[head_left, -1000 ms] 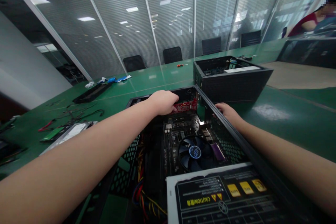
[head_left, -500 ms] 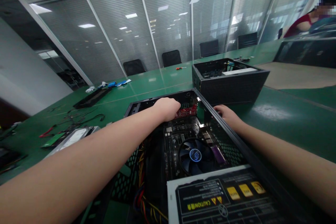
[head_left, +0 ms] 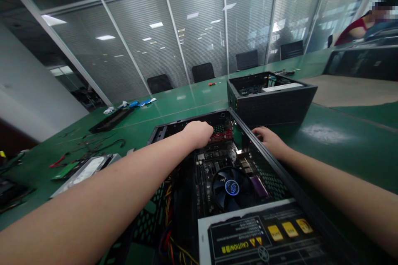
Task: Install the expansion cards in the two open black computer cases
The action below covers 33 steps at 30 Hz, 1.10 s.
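Flat red circuit card (head_left: 224, 134) sits inside open black metal computer case (head_left: 273, 165), far end. Left hand (head_left: 199, 134) has fingers curled beside it, right hand (head_left: 271, 141) half-curled at case's outer side; can't tell either's hold. Probably best: card by edges, case steadied.

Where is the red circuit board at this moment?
In the head view, the red circuit board is inside the open computer case, just right of the left hand and beyond the fan.
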Motion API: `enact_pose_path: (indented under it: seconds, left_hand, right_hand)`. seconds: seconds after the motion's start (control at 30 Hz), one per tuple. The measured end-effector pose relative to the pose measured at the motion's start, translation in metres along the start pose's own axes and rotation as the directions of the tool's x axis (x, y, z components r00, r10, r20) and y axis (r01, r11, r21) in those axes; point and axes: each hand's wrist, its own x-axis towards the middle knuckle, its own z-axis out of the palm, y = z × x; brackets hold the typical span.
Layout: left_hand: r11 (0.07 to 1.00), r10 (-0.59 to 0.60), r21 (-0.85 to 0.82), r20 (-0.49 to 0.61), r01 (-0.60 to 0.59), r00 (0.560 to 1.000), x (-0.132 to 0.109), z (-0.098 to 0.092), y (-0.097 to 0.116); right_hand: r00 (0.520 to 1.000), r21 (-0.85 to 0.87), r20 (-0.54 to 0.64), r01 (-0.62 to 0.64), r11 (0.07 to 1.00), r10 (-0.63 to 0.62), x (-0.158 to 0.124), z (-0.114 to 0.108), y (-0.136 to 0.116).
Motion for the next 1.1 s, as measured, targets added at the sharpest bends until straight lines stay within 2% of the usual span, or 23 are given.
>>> enact_pose_path:
  seconds: [0.23, 0.43, 0.63, 0.8, 0.93, 1.1]
  left_hand:
    - [0.999, 0.051, 0.007, 0.021, -0.051, 0.998, -0.0024, -0.0024, 0.0021]
    - [1.0, 0.0, 0.029, -0.014, 0.0, 1.0, -0.0053, -0.004, -0.0042]
    - [1.0, 0.011, 0.013, -0.006, -0.011, 1.0, -0.0031, -0.0008, -0.0045]
    - [1.0, 0.006, 0.008, -0.101, -0.006, 0.995, -0.0003, -0.0001, -0.002]
    - [1.0, 0.02, 0.008, -0.087, -0.019, 0.996, -0.0001, -0.0001, -0.001]
    - [0.999, 0.046, 0.035, -0.129, -0.042, 0.991, -0.0011, 0.0029, -0.0012]
  right_hand:
    - [1.0, -0.004, 0.008, -0.015, 1.0, 0.015, -0.0015, -0.0002, -0.0033]
    - [1.0, 0.001, 0.008, 0.005, 1.0, -0.005, -0.0011, 0.0009, -0.0021]
    - [1.0, -0.007, -0.002, 0.017, 1.0, -0.017, -0.0016, 0.0015, -0.0023]
    - [1.0, 0.0, -0.003, 0.012, 1.0, -0.012, -0.0017, 0.002, -0.0028]
    - [1.0, -0.011, -0.001, 0.014, 1.0, -0.014, -0.0019, 0.0008, -0.0044]
    - [1.0, -0.038, 0.012, 0.009, 0.999, -0.008, -0.0036, -0.0011, -0.0079]
